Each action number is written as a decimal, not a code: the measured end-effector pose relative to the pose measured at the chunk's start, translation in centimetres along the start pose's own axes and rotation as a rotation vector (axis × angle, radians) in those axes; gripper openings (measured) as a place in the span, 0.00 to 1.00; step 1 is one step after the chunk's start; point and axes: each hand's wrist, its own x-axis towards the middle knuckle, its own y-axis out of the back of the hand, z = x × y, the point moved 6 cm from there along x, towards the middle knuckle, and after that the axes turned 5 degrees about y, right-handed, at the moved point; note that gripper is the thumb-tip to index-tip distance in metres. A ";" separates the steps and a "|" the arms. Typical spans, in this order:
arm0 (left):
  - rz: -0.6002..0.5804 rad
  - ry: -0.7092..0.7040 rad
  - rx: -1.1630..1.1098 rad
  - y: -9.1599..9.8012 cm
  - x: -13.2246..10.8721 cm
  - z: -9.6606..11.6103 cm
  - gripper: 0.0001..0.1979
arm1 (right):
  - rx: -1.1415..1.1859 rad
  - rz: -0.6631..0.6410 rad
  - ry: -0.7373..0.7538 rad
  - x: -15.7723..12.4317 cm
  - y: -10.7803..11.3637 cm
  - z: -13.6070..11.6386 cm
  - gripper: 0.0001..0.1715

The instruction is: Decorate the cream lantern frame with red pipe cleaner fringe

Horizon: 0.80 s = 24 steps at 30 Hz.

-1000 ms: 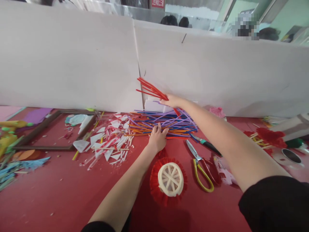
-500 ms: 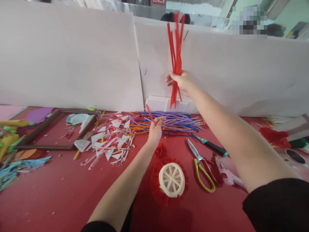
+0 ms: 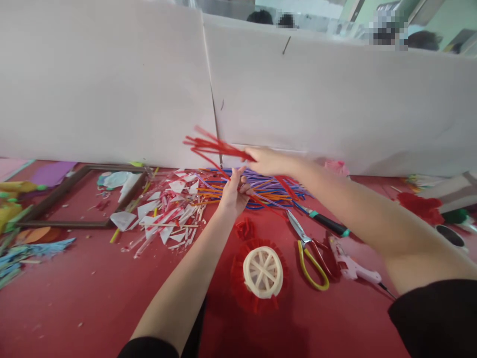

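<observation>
My right hand is closed round a bundle of red pipe cleaners, whose blurred ends fan out to the left. Just below it, my left hand is closed on a single red pipe cleaner, which slants down to the right past the fingers. Under both hands lies a pile of purple, orange and blue pipe cleaners. Nearer to me sits a round cream spoked disc with a red fringe around it. A small red bunch touches its far side.
Scissors, a black-and-teal handled tool and a pink glue gun lie at right. Left of the pile are scraps and a brown frame. A white partition stands behind, with people's heads beyond it.
My right hand has come down and tipped the red bundle from upright to nearly level, pointing left. My left hand stays low, and its red pipe cleaner now shows longer.
</observation>
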 end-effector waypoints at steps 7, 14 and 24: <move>0.129 -0.029 -0.078 0.0 -0.6 0.1 0.15 | -0.005 -0.153 0.218 -1.9 -3.1 -2.2 0.19; 0.302 -0.211 -0.210 2.8 -0.4 5.0 0.17 | -0.082 0.108 0.030 -3.0 -2.2 6.4 0.21; 0.332 -0.292 -0.293 2.6 -1.6 8.0 0.12 | -0.289 -0.033 0.268 -5.4 -11.2 4.9 0.45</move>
